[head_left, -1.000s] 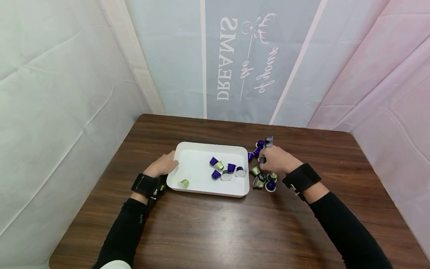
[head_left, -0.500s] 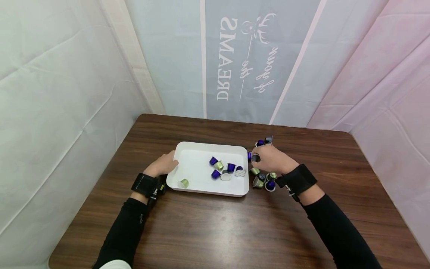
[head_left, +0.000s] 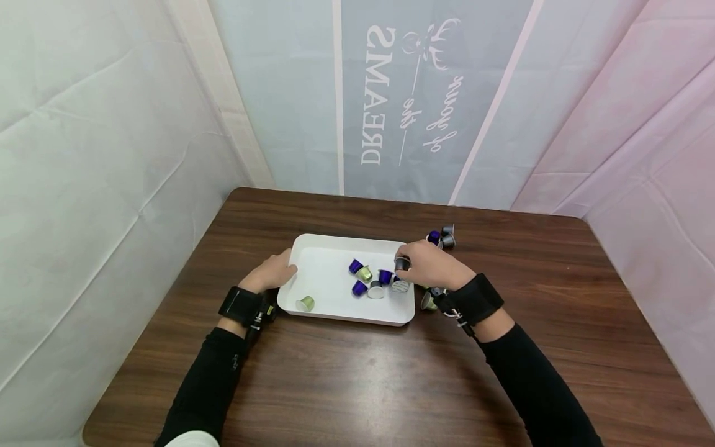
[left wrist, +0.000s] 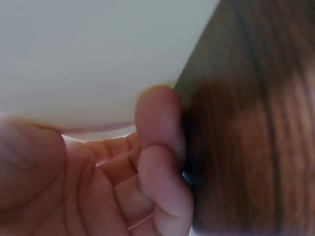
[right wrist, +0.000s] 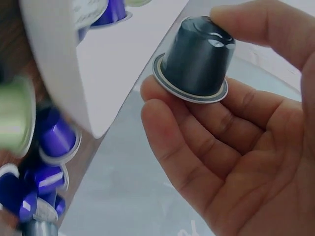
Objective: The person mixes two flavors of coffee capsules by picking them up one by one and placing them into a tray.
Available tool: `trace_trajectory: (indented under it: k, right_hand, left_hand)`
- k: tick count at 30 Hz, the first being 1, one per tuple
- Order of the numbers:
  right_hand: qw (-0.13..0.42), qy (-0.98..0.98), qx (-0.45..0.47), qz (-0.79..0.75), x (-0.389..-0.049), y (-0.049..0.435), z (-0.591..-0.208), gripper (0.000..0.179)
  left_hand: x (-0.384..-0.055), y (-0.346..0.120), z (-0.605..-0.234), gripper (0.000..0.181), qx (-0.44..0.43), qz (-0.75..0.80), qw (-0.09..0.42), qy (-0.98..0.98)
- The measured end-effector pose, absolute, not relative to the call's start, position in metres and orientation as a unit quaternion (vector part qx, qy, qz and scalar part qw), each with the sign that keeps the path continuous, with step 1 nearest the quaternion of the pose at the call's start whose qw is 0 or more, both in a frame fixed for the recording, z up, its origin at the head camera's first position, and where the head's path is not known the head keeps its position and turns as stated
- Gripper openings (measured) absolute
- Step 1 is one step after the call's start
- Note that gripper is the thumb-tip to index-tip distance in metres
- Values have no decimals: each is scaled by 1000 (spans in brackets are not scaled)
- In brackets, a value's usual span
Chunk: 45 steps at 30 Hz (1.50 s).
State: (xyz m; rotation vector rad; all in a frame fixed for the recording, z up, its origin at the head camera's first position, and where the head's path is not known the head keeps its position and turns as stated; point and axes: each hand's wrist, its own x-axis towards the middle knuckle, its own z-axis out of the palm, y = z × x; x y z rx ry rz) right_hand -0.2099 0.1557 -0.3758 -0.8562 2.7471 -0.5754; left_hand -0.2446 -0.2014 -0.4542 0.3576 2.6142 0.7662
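Note:
My right hand point(head_left: 436, 264) pinches a dark grey coffee capsule point(right wrist: 199, 59) between thumb and fingers, above the right end of the white tray point(head_left: 321, 257). In the right wrist view its wide rim faces down onto the fingers. My left hand point(head_left: 270, 273) grips the tray's left edge, the thumb over the rim; curled fingers point(left wrist: 165, 118) show against the tray in the left wrist view. Inside the tray lie several capsules: a lone green capsule point(head_left: 305, 303) near the front left, and a cluster with a purple capsule point(head_left: 385, 277) and a white-lidded capsule point(head_left: 376, 290) toward the right.
Right of the tray, more loose capsules lie on the brown wooden table point(head_left: 357, 379), partly hidden by my right hand and wrist. Among them are a grey capsule point(head_left: 448, 239) at the back and a green capsule point(head_left: 428, 302) nearer me. Fabric curtains point(head_left: 301, 93) surround the table.
My right hand has moved left from the loose capsules to over the tray's right end, carrying the dark grey capsule. The left hand stays on the tray.

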Motion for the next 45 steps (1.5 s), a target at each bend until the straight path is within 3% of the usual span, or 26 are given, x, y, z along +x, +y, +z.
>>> trace_trajectory:
  k: [7,26,38,45]
  right_hand:
    - [107,935,-280,-192,-212,136,-383,22]
    - [109,932,-272,-212,-221,98,-397,24]
    - [119,935,-255,-217,-226,91,-399,26]
    - [110,939,-247,-214,-226,95,-392,39]
  left_hand:
    - [-246,-202,-455,52,129,273,195,933]
    - [-246,-209,-450,50,145,316,205,915]
    - [-245,-207,-449,46,158,307,195,918]
    - [-245,-208,-451,47,160,297,195,921]
